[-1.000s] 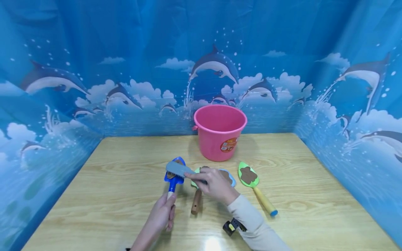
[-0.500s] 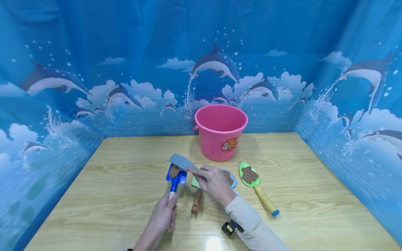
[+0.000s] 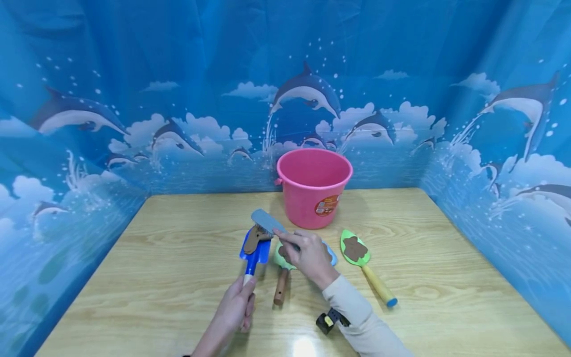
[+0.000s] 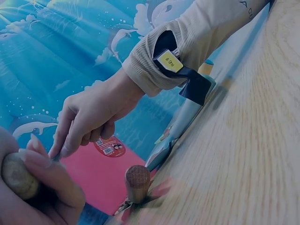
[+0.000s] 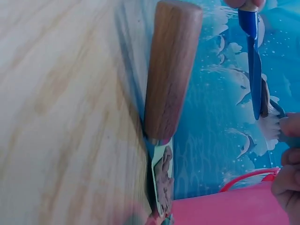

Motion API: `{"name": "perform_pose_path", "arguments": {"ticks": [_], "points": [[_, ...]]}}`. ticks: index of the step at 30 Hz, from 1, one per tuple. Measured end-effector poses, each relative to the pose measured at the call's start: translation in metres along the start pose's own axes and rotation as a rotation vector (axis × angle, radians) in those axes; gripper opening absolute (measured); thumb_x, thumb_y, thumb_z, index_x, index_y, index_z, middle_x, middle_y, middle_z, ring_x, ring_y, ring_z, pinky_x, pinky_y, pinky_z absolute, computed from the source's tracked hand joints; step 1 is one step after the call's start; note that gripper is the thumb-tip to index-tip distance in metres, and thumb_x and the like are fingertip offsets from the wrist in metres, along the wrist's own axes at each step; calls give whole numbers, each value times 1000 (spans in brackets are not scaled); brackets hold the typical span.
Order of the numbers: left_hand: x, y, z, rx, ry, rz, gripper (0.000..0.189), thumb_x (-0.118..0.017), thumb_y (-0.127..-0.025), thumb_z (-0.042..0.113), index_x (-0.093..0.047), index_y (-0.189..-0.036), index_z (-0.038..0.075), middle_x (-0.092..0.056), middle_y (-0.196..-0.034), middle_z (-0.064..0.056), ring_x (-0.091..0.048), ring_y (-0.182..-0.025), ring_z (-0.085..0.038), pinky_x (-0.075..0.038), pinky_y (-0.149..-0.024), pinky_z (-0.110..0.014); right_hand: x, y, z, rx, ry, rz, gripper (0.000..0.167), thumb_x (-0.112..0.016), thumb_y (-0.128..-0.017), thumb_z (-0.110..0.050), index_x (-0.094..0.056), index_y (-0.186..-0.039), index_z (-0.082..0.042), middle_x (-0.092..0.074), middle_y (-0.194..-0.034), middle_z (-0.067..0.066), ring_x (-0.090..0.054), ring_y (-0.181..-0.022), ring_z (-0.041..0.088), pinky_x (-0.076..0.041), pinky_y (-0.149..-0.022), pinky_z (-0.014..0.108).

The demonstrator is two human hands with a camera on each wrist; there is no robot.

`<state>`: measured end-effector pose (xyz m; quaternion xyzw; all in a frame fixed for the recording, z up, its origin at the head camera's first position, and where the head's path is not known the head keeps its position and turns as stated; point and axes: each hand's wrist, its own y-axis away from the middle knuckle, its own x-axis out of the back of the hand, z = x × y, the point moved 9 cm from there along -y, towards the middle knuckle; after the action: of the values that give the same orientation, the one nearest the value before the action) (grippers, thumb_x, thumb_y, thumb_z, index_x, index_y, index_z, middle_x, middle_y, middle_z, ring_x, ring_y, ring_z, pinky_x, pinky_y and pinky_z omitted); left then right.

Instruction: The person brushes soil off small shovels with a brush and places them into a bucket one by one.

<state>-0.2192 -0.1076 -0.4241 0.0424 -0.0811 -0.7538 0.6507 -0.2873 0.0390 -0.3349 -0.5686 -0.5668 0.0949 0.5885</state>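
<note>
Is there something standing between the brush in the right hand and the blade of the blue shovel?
Yes: the brown piece lies on the blue shovel, between its blade and the brush. Nothing else visible stands between them.

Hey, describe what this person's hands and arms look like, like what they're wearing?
The left hand and right hand are ungloved. On the right is a cream sleeve with a ribbed cuff and dark lettering; at that wrist sits a black device with a yellow label. The left forearm is bare as far as the head view shows.
</note>
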Motion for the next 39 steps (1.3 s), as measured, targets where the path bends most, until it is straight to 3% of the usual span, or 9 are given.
{"name": "perform_pose_path", "arguments": {"ticks": [5, 7, 11, 13, 22, 28, 32, 35, 39], "points": [[4, 0, 1, 6, 11, 12, 32, -36, -104, 30, -42, -103, -2, -38, -60, 2, -34, -45, -10, -29, -38, -18, 12, -4, 3, 3, -111, 48, 28, -72, -83, -2, -73, -111, -7, -56, -63, -3, -38, -53, -1, -33, -44, 11], [6, 0, 1, 9, 10, 22, 31, -36, -104, 29, -42, -105, -1, -38, -60, 3, -34, -45, -10, -29, -38, -19, 9, -5, -4, 65, -143, -12, 29, -72, -83, -4, -73, -111, -8, -58, -65, -3, -40, -54, -1, -33, -45, 10], [9, -1, 2, 7, 17, 41, 29, -36, -104, 29, -41, -102, 0, -38, -59, 2, -33, -44, -10, -29, -38, -19, -10, 1, -23, 201, -178, -219, 29, -72, -84, -7, -73, -113, -13, -62, -72, -4, -47, -59, -1, -39, -52, 8], [9, -2, 1, 6, 10, 45, 28, -36, -104, 28, -41, -101, 0, -39, -59, 2, -33, -44, -10, -29, -38, -19, -16, 4, -27, 220, -149, -255, 31, -72, -85, -8, -72, -114, -15, -61, -72, -5, -48, -60, 0, -40, -53, 8], [9, 0, -5, 26, -43, 75, 28, -36, -104, 28, -42, -99, 0, -40, -61, 1, -36, -46, -11, -31, -39, -20, -18, 6, -24, 154, -34, -136, 32, -72, -84, -6, -72, -115, -17, -44, -63, -6, -30, -51, -3, -28, -43, 6], [6, 1, -6, 25, -35, 57, 32, -39, -103, 32, -42, -98, 0, -40, -60, 1, -35, -45, -11, -31, -38, -19, -13, 1, -12, 66, -28, -82, 28, -71, -86, -8, -72, -113, -14, -49, -64, -6, -35, -51, -3, -33, -43, 8], [8, 1, -5, 21, -13, 63, 32, -39, -103, 32, -42, -96, 1, -39, -59, 2, -34, -44, -10, -30, -38, -19, -7, -1, -4, -3, -127, -88, 28, -69, -88, -10, -71, -116, -15, -58, -67, -6, -44, -53, -4, -38, -44, 9], [12, 0, -4, 15, 3, 94, 32, -39, -104, 32, -40, -93, 2, -38, -58, 1, -33, -43, -10, -29, -38, -19, -5, -2, -10, 55, -201, -122, 28, -69, -88, -9, -71, -116, -14, -59, -67, -5, -44, -55, -5, -38, -45, 9], [14, 0, -3, 11, 13, 108, 30, -38, -104, 31, -40, -93, 3, -38, -59, 1, -34, -44, -10, -30, -38, -19, -13, 1, -32, 237, -207, -235, 27, -69, -87, -10, -72, -114, -14, -51, -63, -7, -36, -56, -4, -33, -49, 7]]}}
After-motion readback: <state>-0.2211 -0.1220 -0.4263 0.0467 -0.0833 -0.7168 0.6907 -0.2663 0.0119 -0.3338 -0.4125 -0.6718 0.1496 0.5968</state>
